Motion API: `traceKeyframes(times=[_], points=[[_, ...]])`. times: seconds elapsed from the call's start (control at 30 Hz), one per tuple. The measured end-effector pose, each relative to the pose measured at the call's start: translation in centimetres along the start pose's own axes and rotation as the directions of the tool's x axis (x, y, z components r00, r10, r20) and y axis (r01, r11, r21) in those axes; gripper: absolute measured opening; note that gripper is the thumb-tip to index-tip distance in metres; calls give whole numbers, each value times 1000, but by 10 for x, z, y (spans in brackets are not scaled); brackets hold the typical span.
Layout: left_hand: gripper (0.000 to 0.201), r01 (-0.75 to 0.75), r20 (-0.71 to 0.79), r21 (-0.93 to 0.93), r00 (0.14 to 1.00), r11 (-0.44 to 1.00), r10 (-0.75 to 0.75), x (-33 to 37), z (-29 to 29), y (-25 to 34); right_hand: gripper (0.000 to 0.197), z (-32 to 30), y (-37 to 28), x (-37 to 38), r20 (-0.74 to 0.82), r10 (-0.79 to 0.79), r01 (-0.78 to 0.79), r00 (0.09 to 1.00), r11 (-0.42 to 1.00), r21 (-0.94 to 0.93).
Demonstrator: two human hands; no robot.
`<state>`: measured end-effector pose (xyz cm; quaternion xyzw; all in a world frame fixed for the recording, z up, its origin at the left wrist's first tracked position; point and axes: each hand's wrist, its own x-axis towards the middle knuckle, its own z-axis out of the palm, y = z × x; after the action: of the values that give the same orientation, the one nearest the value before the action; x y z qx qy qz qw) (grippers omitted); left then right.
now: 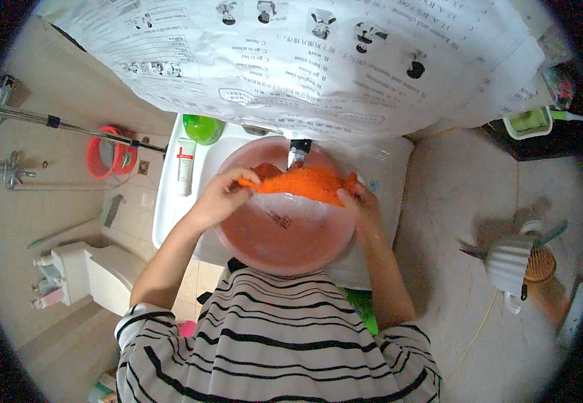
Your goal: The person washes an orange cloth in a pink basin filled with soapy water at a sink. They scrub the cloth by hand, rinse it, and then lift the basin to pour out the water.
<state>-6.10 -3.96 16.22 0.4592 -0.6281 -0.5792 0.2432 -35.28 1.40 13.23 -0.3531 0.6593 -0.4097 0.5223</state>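
Observation:
An orange cloth (298, 184) is stretched sideways above a pink basin (278, 254). My left hand (223, 199) pinches its left end, and my right hand (364, 204) grips the right end. Between the hands the cloth sags a little and looks bunched along its length. The basin sits in a white sink (385, 195), below the tap (297, 154), whose spout reaches over the far rim. A bright sheen and a dark printed mark show on the basin's floor; how much water it holds I cannot tell.
Printed paper sheets (332, 74) cover the wall area beyond the sink. On the left ledge are a green container (202, 129) and a white tube (185, 168). A red basin (127, 160) hangs farther left. At right, a wall-mounted holder (508, 263) carries a hairbrush (540, 264).

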Motion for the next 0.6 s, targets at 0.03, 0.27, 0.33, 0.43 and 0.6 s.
traceKeyframes(times=[0.03, 0.27, 0.33, 0.43, 0.6], points=[[28, -12, 74, 36, 997, 999, 10, 0, 2, -9, 28, 2, 10, 2, 96, 9, 8, 995, 985, -173], [36, -151, 352, 652, 928, 743, -121, 36, 54, -99, 29, 39, 69, 17, 377, -78, 360, 923, 521, -774], [38, 50, 27, 635, 996, 771, -86, 61, 64, -120, 28, 53, 84, 44, 274, -206, 338, 939, 695, -635], [34, -218, 223, 952, 975, 216, 2, 76, 81, -109, 47, 61, 139, 90, 137, -167, 214, 976, 655, -725], [25, 350, -77, -41, 933, 936, -352, 58, 81, -69, 50, 95, 86, 83, 151, 257, -172, 955, 889, -425]])
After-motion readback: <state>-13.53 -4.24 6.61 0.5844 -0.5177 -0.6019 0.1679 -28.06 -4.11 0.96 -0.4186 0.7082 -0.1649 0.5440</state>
